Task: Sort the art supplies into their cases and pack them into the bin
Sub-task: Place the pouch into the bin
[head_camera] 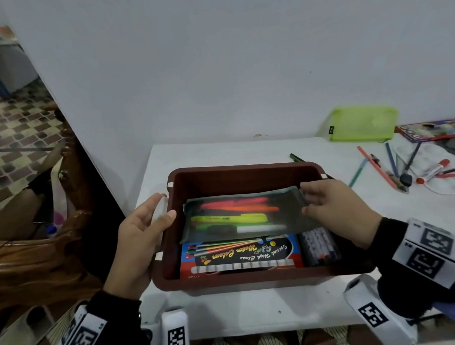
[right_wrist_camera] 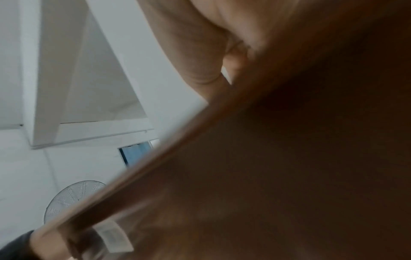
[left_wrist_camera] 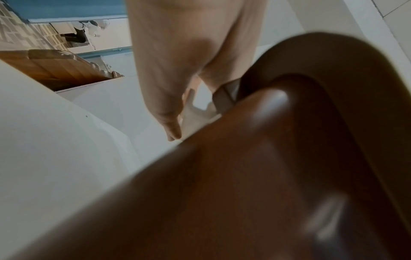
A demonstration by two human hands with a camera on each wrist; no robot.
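A dark mesh pouch (head_camera: 243,214) filled with highlighters is held inside the brown bin (head_camera: 254,278), its long axis running left to right, parallel to the bin's near and far walls. The pouch is tilted, with its far edge raised and its near edge resting on a watercolour box (head_camera: 240,254) that lies flat in the near part of the bin, also lengthwise left to right. The highlighters inside the pouch lie along the same left-right axis. A clear pack of markers (head_camera: 320,244) is seen to the right of the watercolour box, its long axis running near to far.

The right end of the pouch is pinched between the thumb and curled fingers of the right hand (head_camera: 335,211). The left hand (head_camera: 141,236) is closed around the bin's pale left handle (head_camera: 160,207), with the thumb laid over the rim; in the left wrist view the fingers (left_wrist_camera: 169,98) are seen against the handle.

The bin stands on the white tabletop (head_camera: 242,310). On the far right, well apart from the bin, a green mesh pouch (head_camera: 363,122), a coloured pencil box (head_camera: 431,130) and loose pencils and markers (head_camera: 396,167) are scattered.
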